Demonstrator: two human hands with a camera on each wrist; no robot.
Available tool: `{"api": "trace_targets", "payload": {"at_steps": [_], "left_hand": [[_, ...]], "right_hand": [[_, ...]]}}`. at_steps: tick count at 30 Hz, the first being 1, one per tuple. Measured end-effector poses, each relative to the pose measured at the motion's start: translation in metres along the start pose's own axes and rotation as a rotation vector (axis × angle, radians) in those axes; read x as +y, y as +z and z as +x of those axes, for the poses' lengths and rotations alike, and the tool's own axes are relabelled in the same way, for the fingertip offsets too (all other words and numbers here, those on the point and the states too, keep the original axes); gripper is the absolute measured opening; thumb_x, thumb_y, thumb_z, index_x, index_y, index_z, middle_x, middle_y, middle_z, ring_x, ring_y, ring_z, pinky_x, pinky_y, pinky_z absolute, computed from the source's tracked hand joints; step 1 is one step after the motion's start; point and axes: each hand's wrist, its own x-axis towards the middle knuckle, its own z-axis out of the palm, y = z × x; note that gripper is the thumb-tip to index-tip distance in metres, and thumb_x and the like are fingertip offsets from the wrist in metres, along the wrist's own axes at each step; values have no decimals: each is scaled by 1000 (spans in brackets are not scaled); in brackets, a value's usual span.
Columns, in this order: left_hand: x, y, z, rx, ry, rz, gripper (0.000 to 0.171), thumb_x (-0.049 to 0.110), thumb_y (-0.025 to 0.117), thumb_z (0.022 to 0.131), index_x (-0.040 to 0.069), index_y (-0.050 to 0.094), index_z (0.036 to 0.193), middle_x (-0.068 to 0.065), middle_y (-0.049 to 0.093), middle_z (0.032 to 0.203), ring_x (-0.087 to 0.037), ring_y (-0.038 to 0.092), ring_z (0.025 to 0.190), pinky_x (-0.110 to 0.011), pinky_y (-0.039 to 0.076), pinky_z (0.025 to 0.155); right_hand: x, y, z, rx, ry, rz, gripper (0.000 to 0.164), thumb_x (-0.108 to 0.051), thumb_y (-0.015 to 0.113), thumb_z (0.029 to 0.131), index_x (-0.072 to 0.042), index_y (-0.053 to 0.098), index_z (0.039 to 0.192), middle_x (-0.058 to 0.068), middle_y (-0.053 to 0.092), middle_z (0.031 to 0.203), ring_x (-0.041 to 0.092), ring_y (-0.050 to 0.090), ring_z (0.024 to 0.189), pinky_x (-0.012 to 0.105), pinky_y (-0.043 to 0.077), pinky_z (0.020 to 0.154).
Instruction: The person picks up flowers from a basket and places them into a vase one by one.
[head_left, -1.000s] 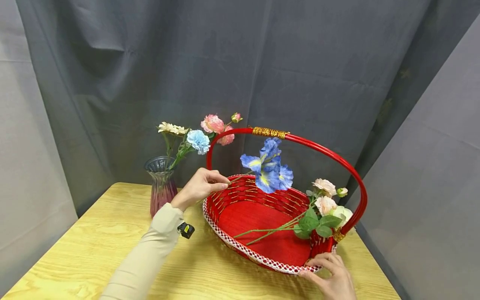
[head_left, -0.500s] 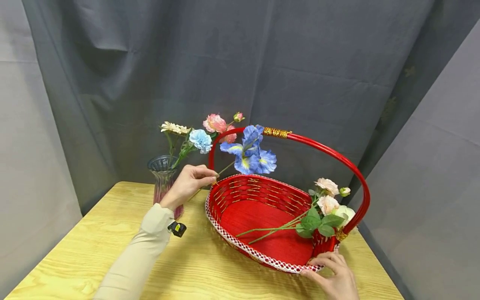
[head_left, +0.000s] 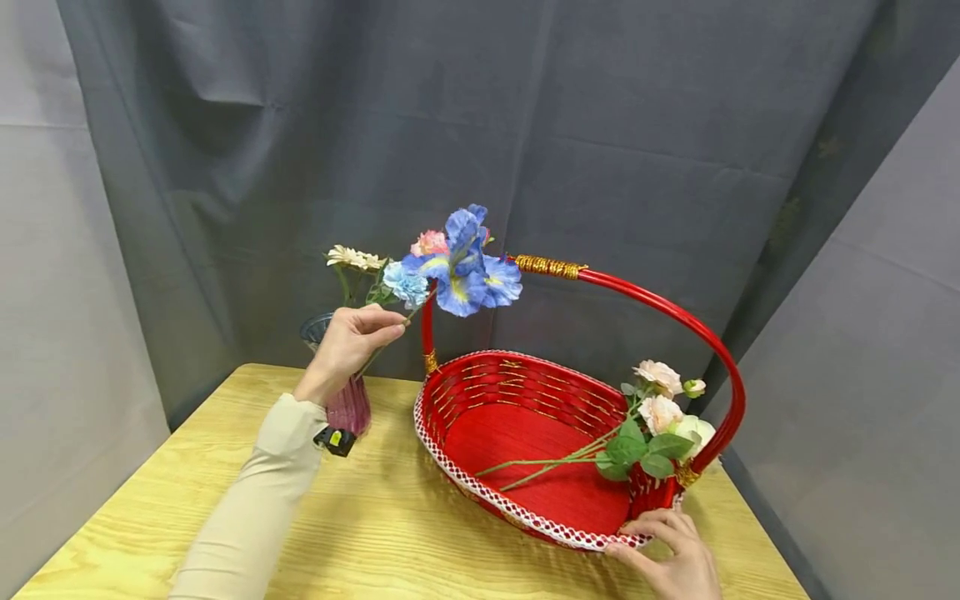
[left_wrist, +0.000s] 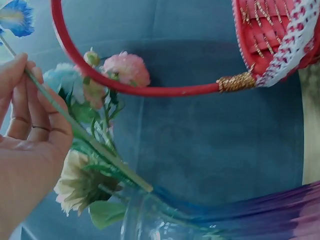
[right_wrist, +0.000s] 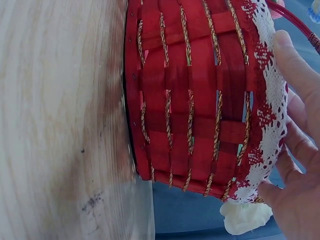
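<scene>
My left hand [head_left: 352,346] pinches the green stem of a blue iris [head_left: 467,271] between thumb and fingertips. The bloom is raised at the basket handle's left side, overlapping a pink flower [head_left: 430,243] behind it. In the left wrist view, the iris stem [left_wrist: 95,142] slants down, its cut end close to the mouth of a glass vase [left_wrist: 135,215]. Partly behind that hand stands the vase, purple-pink at its base. On the right, my right hand [head_left: 675,554] holds the lace-trimmed rim of a red woven basket [head_left: 517,429], thumb outside; the right wrist view shows its woven side.
A cream flower [head_left: 352,257] and a light blue carnation [head_left: 407,285] rise from the vase. Pale pink roses [head_left: 660,412] and a white flower [head_left: 697,432] lie at the basket's right end. The tall red handle [head_left: 660,308] arches over it. Grey curtain [head_left: 600,125] backs the wooden table [head_left: 150,517].
My left hand has moved left and up with the iris, from over the basket toward the vase. The right hand stays on the basket rim.
</scene>
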Motion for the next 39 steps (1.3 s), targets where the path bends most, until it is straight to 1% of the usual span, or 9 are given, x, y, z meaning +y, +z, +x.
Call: {"api": "trace_targets", "payload": {"at_steps": [5, 10, 16, 18, 21, 27, 33, 35, 39], "left_hand": [[7, -11, 4, 46, 15, -37, 22, 3, 72, 87, -12, 71, 104, 5, 67, 84, -6, 55, 79, -17, 45, 68], [13, -19, 11, 75, 47, -30, 23, 0, 72, 87, -14, 70, 104, 10, 65, 79, -5, 54, 75, -16, 45, 65], [21, -27, 24, 85, 80, -6, 22, 1, 71, 88, -14, 69, 104, 8, 66, 83, -5, 57, 77, -16, 47, 67], [24, -29, 30, 104, 86, -11, 23, 0, 70, 88, -15, 69, 104, 9, 68, 84, -4, 59, 78, -15, 48, 69], [26, -32, 38, 142, 88, -25, 24, -1, 70, 87, -17, 67, 105, 15, 70, 85, -2, 62, 83, -14, 50, 72], [7, -43, 44, 221, 59, -12, 26, -3, 70, 87, -18, 66, 108, 19, 70, 83, 2, 63, 80, -12, 49, 71], [-19, -54, 36, 301, 22, 105, 23, 1, 71, 87, -11, 71, 107, 16, 65, 80, 4, 58, 71, -12, 44, 62], [-25, -57, 33, 345, 7, 147, 22, 4, 72, 87, -8, 72, 106, 10, 66, 80, 4, 57, 70, -12, 43, 62], [-34, -61, 28, 400, -39, 259, 21, 11, 73, 89, -2, 75, 105, -10, 72, 90, 3, 57, 70, -13, 43, 62]], "right_hand": [[0, 0, 0, -3, -3, 0, 40, -16, 97, 47, -33, 70, 72, -17, 60, 80, -7, 44, 81, 13, 36, 72], [0, -1, -1, -6, 3, -12, 39, -16, 97, 48, -33, 71, 73, -18, 60, 80, -6, 44, 82, 14, 36, 76], [1, -2, -2, -2, 1, 7, 39, -15, 96, 48, -31, 70, 72, -17, 60, 79, -5, 44, 81, 2, 25, 94], [1, -2, -2, 3, -6, 11, 39, -15, 96, 47, -30, 70, 72, -17, 59, 79, -6, 44, 81, -1, 22, 95], [0, -1, 0, 8, -15, 12, 40, -15, 97, 46, -31, 70, 72, -17, 60, 80, -7, 44, 83, 1, 25, 93], [-2, 1, 0, 7, -20, 21, 40, -14, 96, 46, -30, 70, 72, -16, 60, 80, -7, 44, 83, 1, 21, 102], [-4, 2, -1, -6, 5, 7, 38, -18, 96, 47, -31, 70, 72, -17, 60, 80, -6, 45, 83, 1, 17, 105], [-5, 2, -1, -12, 9, 6, 38, -19, 96, 48, -31, 70, 72, -16, 60, 80, -5, 45, 84, 0, 17, 104], [-6, 1, -1, -13, 8, 6, 38, -17, 96, 48, -31, 70, 71, -16, 60, 79, -5, 45, 83, -1, 18, 102]]}}
